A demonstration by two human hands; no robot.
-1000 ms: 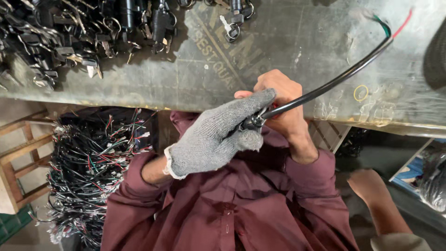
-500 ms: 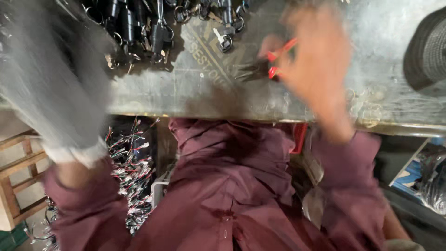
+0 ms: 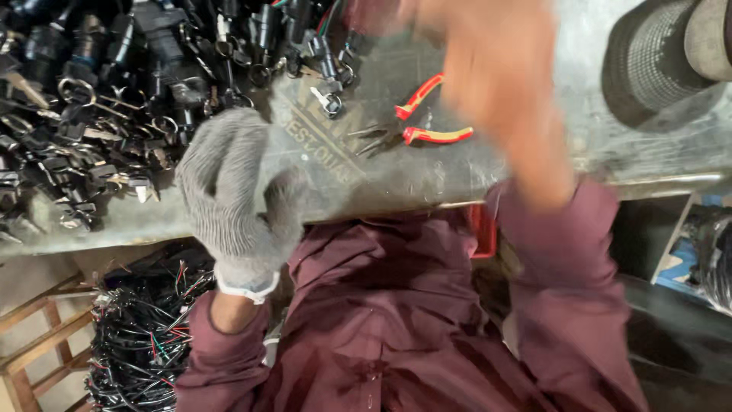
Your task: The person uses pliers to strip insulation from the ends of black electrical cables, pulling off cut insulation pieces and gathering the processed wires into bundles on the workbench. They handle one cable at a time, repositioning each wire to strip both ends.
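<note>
Head view, looking straight down over a maroon shirt [image 3: 381,328] at the edge of a grey metal workbench [image 3: 534,164]. Just above the frame's centre lie red-and-yellow-handled needle-nose pliers [image 3: 412,130], flat on the bench. Their long axis runs roughly left to right: the thin jaws point toward frame left, and the two handles spread toward the right and upper right.

The right hand [image 3: 496,84] is a bare, motion-blurred shape in the upper middle to right of the frame, hanging over the bench just right of and above the plier handles. It is the nearer hand; the handle ends sit at its lower left edge. The blur hides its fingers, so I cannot tell whether it is spread or closed, and no object shows in it.

The left hand [image 3: 236,191], in a grey knit glove, sits at centre left over the near edge of the bench with fingers spread loosely and nothing held. The pliers lie to its right and slightly higher in the frame, jaws pointing its way.

A heap of black key-and-lock assemblies [image 3: 114,99] fills the upper left, just above the gloved fingers. A bundle of black wiring [image 3: 145,336] lies lower left under the bench, and dark belt rolls [image 3: 663,61] sit at upper right.
</note>
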